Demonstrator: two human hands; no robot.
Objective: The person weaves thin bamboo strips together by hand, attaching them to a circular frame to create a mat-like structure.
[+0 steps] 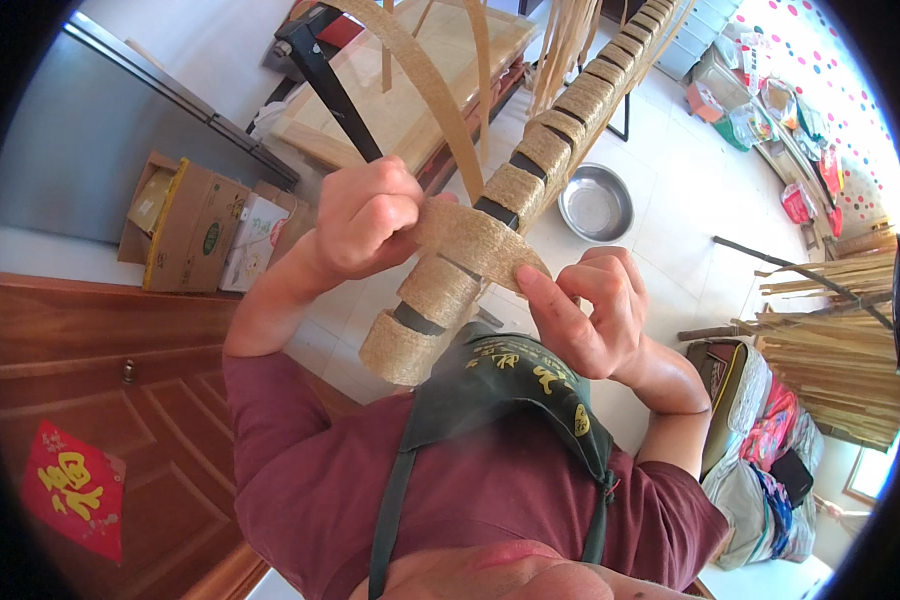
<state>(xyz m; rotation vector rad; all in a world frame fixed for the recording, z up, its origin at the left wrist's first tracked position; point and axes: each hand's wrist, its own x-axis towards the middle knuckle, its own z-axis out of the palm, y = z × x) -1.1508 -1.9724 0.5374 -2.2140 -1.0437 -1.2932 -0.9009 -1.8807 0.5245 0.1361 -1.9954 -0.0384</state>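
A long dark bar (pixel 529 165) slants from in front of my body to the top right, with many broad tan, grainy strips draped across it side by side. My left hand (pixel 370 215) is closed at the left end of one wide tan strip (pixel 475 240), which arches over the bar. At its right end my right hand (pixel 595 310) pinches the strip's edge between thumb and curled fingers. Other draped strips (pixel 400 345) lie on the bar's near end, dark gaps showing between some. A longer loose strip (pixel 425 70) curves down from above toward the bar.
A black metal post (pixel 335 95) rises beyond my left hand. Past it stands a wooden table (pixel 420 70). A steel basin (pixel 596 203) sits on the floor beyond the bar. Cardboard boxes (pixel 185 225) stand at left; more tan strips (pixel 835 360) hang from poles at right.
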